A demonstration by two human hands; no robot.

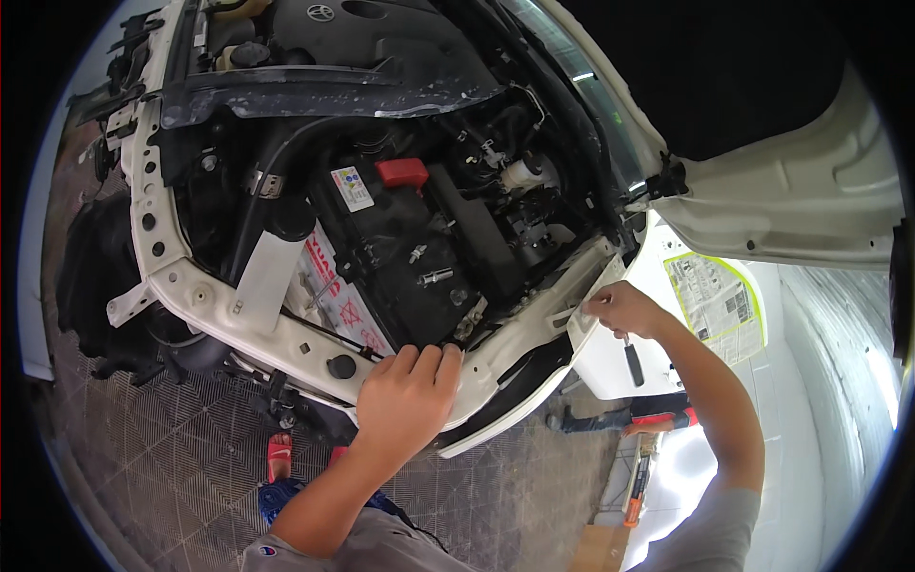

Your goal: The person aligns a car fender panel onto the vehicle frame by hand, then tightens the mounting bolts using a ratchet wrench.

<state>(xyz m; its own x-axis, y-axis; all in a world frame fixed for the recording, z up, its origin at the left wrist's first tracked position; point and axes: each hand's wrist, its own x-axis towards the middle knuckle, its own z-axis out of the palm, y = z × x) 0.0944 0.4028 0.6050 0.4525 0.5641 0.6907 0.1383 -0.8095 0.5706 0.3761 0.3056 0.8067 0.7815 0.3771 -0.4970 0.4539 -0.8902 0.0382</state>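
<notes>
My left hand [412, 391] lies with curled fingers over the white front body edge [477, 367] of the car, beside the battery. At the right fender, my right hand [624, 310] is closed, fingertips against the white fender edge. A tool with a black handle [634, 364] and thin metal shank hangs down from this hand; its tip is hidden, so its exact kind cannot be told. Behind my left hand sits the black battery [381, 238] with a red terminal cover [401, 173]. A metal socket [436, 276] lies on the battery top.
A black engine cover [372, 43] fills the far side. The raised hood [791, 200] hangs at the right. Newspaper [720, 296] is taped to a white panel. Another person [658, 412] is at the lower right, near an orange tool [633, 510]. Tiled floor [172, 448] lies below.
</notes>
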